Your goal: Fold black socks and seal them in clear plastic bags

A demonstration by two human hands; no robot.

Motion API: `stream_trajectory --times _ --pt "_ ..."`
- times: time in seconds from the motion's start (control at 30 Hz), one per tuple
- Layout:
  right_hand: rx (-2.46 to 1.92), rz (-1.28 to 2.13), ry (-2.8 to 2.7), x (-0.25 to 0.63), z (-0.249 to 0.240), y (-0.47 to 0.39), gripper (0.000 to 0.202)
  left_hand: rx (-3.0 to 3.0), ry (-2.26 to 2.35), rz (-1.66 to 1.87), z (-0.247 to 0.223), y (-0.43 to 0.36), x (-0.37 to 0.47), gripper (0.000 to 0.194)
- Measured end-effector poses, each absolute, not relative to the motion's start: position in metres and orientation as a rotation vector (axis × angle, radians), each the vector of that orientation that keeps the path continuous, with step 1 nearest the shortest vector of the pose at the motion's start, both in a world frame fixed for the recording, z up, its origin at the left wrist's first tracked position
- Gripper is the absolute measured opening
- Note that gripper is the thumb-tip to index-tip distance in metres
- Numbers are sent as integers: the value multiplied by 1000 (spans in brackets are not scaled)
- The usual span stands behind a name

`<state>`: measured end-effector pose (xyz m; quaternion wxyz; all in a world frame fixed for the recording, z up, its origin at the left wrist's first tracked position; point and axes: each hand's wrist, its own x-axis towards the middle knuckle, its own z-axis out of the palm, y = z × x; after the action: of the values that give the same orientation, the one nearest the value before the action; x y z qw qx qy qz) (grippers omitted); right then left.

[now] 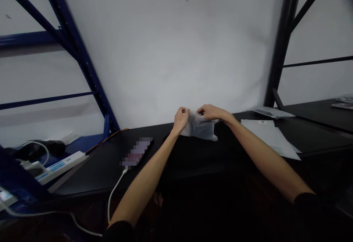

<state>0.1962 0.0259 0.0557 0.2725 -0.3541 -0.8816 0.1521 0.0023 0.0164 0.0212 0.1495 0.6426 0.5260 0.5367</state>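
**Bag [200, 129] gripped at its top**

Head view: the left hand [182, 119] pinches the bag's upper left; the right hand [211, 112] touches its top edge, its grip unclear. The bag is just below both, a phone [138, 152] to their left.

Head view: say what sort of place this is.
Probably a storeroom or small workshop: a blue metal frame like shelving, a black table with flat pale bags on it, and a power strip.
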Motion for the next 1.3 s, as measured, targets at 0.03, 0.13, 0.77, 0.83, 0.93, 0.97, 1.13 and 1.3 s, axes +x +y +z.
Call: stream_trajectory --times 0.03,0.13,0.77,0.83,0.93,0.97,1.13,1.3 --pt "-981 423 -2386 198 57 26 12 1829 1505 1542 20 18 2 15" --pt "-1008 476 -2371 208 67 24 13 1810 1461 1590 19 19 3 15" --pt "-724 540 -2149 177 81 21 27 1723 1059 1825 9 13 11 38" --pt "-748 523 -2082 169 76 25 26 1662 1041 1819 8 15 9 39" --pt "-803 445 -2018 166 70 30 19 1614 1035 1760 9 17 7 32" --pt "-814 420 -2007 166 69 32 17 1627 1059 1743 10 17 6 27" --pt "-854 360 -1970 173 67 35 15 1748 1264 1741 20 6 6 14" --pt "-784 355 -2017 175 66 38 16 1773 1219 1791 24 1 14 24"
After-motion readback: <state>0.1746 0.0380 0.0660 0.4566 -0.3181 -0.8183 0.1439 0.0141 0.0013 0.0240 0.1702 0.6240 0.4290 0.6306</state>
